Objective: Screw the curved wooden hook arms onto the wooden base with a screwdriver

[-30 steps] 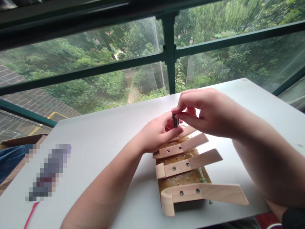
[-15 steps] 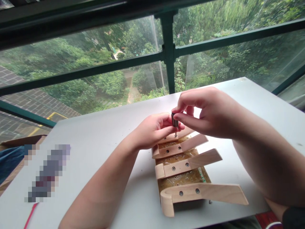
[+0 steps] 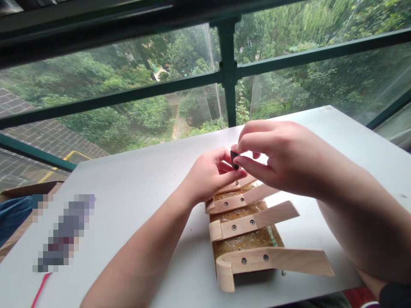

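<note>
My right hand (image 3: 272, 156) pinches the dark handle of a small screwdriver (image 3: 235, 159) between thumb and fingers. The tool stands about upright, above a screw (image 3: 236, 183) in the farthest visible wooden piece (image 3: 229, 188). My left hand (image 3: 216, 173) is closed around the lower part of the screwdriver, hiding most of its shaft. Below my hands, several pale curved wooden pieces (image 3: 282, 259) lie across a brown, tape-covered block (image 3: 240, 239). Each of the nearer ones carries two cross-head screws (image 3: 252, 222).
The block rests on a white table (image 3: 135, 184) beside a window with a green frame (image 3: 227, 77). A loose screw (image 3: 283, 273) lies at the block's near right corner. At left are a pixelated object (image 3: 66, 235), a red cord (image 3: 41, 288) and a cardboard box (image 3: 51, 188).
The fingers of my right hand have shifted around the screwdriver handle, and the hand sits slightly lower. My left hand has moved slightly. The block and wooden pieces stay in place.
</note>
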### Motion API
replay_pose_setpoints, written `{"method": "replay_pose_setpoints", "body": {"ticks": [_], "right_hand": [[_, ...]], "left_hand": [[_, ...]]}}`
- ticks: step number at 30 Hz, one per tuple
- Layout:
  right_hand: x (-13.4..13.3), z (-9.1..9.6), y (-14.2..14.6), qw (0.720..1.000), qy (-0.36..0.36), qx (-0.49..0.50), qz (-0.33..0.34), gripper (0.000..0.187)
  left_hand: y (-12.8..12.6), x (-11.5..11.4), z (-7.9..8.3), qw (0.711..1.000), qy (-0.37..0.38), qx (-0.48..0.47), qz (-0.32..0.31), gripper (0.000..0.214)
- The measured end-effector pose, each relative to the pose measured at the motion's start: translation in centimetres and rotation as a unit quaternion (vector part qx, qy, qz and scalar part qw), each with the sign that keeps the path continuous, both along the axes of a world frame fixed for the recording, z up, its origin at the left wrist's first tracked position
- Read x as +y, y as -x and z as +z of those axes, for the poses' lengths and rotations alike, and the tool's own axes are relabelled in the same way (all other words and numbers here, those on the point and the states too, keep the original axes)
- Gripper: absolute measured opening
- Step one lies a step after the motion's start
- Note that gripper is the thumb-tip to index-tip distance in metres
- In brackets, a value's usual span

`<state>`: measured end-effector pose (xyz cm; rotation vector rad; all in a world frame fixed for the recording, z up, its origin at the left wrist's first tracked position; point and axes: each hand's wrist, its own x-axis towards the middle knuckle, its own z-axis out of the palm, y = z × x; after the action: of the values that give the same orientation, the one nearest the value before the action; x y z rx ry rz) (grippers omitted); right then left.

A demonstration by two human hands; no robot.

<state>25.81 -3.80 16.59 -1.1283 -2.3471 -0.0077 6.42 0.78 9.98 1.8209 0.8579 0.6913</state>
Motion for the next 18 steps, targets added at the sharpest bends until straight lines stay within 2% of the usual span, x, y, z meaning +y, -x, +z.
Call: {"method": "replay_pose_setpoints", "body": {"ticks": [5, 9, 12, 18], "right_hand": [[0.0, -0.3, 0.3, 1.0, 0.001, 0.01, 0.01, 0.013], [0.0, -0.5, 0.6, 1.0, 0.003, 0.008, 0.017, 0.013], [0.1, -0.5, 0.7, 1.0, 0.001, 0.003, 0.025, 0.014], [0.3, -1.2, 1.2, 0.999, 0.016, -0.008, 0.038, 0.019]], "left_hand": [[0.2, 0.0, 0.5, 1.0, 0.006, 0.004, 0.007, 0.026], [0.7, 0.3, 0.8, 0.999, -0.007, 0.03, -0.038, 0.024], [1.1, 0.5, 1.1, 0.995, -0.039, 0.052, -0.076, 0.026], [1.1, 0.3, 1.4, 0.981, -0.134, 0.104, -0.095, 0.021]]}}
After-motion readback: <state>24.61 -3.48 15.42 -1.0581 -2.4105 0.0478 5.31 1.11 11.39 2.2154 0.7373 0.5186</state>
